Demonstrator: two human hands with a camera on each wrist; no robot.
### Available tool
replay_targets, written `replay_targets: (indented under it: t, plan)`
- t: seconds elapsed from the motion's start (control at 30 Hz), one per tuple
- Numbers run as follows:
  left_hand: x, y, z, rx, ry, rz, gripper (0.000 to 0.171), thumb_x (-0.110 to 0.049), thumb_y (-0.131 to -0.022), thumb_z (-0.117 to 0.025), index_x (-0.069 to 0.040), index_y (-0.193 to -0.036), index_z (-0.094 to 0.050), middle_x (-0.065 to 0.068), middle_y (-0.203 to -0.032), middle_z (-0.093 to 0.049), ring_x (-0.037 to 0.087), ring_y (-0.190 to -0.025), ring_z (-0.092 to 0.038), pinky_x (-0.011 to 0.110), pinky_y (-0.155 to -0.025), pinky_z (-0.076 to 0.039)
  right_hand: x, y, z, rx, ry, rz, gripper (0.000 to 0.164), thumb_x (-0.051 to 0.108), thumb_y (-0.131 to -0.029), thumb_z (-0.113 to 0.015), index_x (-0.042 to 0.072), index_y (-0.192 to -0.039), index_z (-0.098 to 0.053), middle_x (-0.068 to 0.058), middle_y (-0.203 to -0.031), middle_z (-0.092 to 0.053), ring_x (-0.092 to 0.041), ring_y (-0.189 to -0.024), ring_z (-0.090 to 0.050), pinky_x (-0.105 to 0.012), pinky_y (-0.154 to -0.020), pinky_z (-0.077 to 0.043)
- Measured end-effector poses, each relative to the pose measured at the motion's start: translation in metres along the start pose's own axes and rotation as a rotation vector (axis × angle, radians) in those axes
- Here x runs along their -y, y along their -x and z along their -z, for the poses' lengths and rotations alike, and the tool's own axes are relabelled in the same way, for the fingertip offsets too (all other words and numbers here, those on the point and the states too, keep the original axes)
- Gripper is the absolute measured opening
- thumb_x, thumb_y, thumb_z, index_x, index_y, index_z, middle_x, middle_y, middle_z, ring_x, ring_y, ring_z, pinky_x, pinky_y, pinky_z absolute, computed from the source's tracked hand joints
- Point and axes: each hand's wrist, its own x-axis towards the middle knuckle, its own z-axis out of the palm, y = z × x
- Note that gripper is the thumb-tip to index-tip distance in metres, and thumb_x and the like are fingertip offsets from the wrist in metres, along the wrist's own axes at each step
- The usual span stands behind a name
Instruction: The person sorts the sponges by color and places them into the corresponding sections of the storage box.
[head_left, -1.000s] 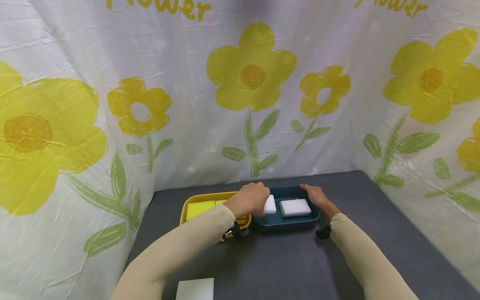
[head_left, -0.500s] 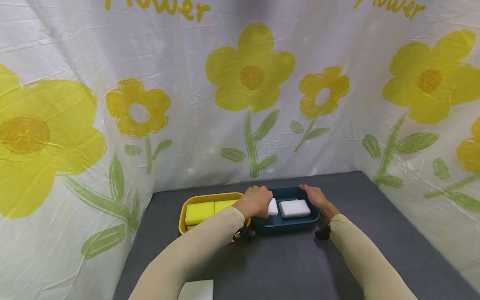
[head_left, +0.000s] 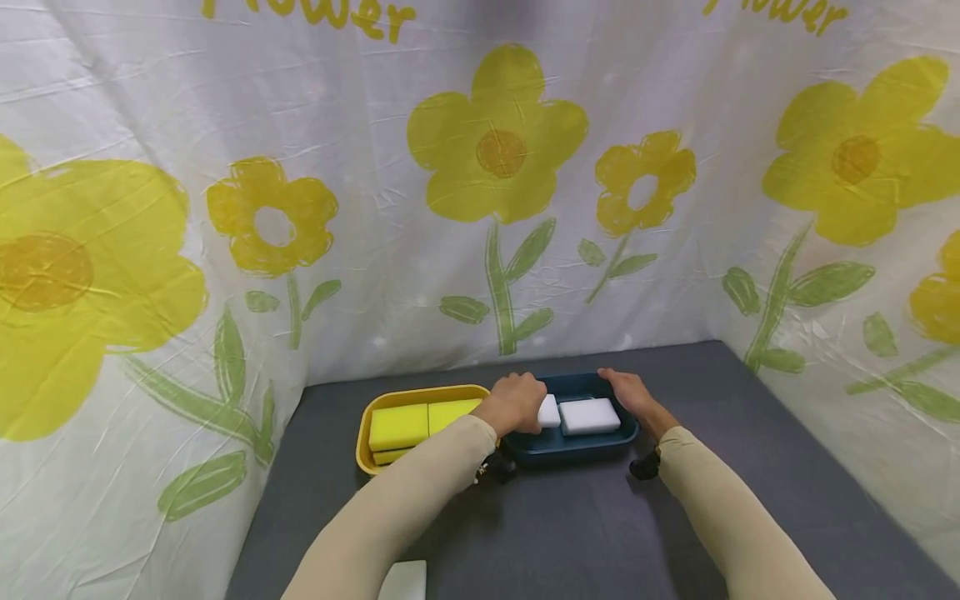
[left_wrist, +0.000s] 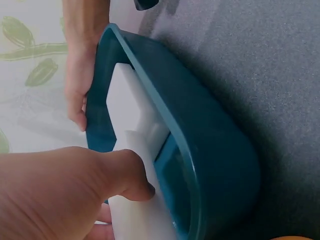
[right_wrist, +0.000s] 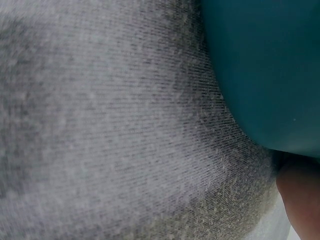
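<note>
My left hand [head_left: 513, 403] reaches into the left end of a dark blue tray [head_left: 573, 450]. Its thumb and fingers pinch a white sponge block [left_wrist: 137, 215], tilted up beside a second white sponge block [head_left: 590, 416] lying in the tray. In the left wrist view the held block overlaps the other one's near end. At the tray's right end, my right hand [head_left: 637, 400] rests along the outer wall with its fingers extended. The right wrist view shows only a fingertip [right_wrist: 302, 192] at the tray's lower corner.
Left of the blue tray stands a yellow tray [head_left: 363, 437] with yellow sponges [head_left: 398, 427], partly hidden by my left forearm. Another white block [head_left: 406, 581] lies at the near table edge. A flower-printed curtain [head_left: 360, 333] hangs behind the dark tabletop [head_left: 570, 533].
My left hand has shifted slightly right with its white sponge block, closing the gap to the other block. The left forearm swung right, uncovering more yellow sponges. My right hand stayed put.
</note>
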Motion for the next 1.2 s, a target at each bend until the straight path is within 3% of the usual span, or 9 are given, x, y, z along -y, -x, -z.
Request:
replay_targets:
  t: [0.3,0.57,0.93,1.2]
  plan:
    - [-0.002,-0.008,-0.019,0.024,0.027,0.002,0.036,-0.034,-0.095,-0.087,-0.014,-0.123,-0.078,0.005,-0.116,-0.074,0.023,-0.097,-0.068,0.040,-0.090,-0.062,0.001,0.000,-0.002,0.002,0.020,0.022,0.076,0.052,-0.117,-0.038,-0.004,-0.168,-0.036,-0.029,-0.178,-0.023,-0.050,-0.166,-0.019,-0.066,-0.134,-0.017]
    - [0.001,-0.015,-0.034,0.024,0.089,0.008,0.027,-0.027,-0.097,-0.085,-0.011,-0.118,-0.079,0.003,-0.098,-0.073,0.018,-0.077,-0.064,0.033,-0.075,-0.061,0.001,-0.001,-0.001,-0.011,0.031,0.002,0.079,0.055,-0.116,-0.039,-0.005,-0.168,-0.035,-0.029,-0.178,-0.023,-0.050,-0.166,-0.020,-0.065,-0.134,-0.017]
    - [0.001,-0.016,-0.036,0.013,0.116,-0.008,0.033,-0.034,-0.097,-0.086,-0.012,-0.120,-0.077,0.006,-0.108,-0.073,0.023,-0.094,-0.064,0.038,-0.087,-0.061,0.001,-0.004,-0.001,-0.009,0.020,0.000,0.077,0.054,-0.116,-0.039,-0.003,-0.169,-0.035,-0.028,-0.179,-0.022,-0.049,-0.166,-0.019,-0.065,-0.134,-0.016]
    - [-0.001,-0.010,-0.026,-0.011,0.045,-0.040,0.037,-0.042,-0.097,-0.085,-0.014,-0.120,-0.076,0.005,-0.115,-0.073,0.025,-0.103,-0.067,0.040,-0.094,-0.061,0.002,-0.001,0.000,0.001,-0.001,-0.012,0.076,0.053,-0.116,-0.040,-0.002,-0.168,-0.036,-0.027,-0.180,-0.021,-0.049,-0.167,-0.017,-0.065,-0.134,-0.015]
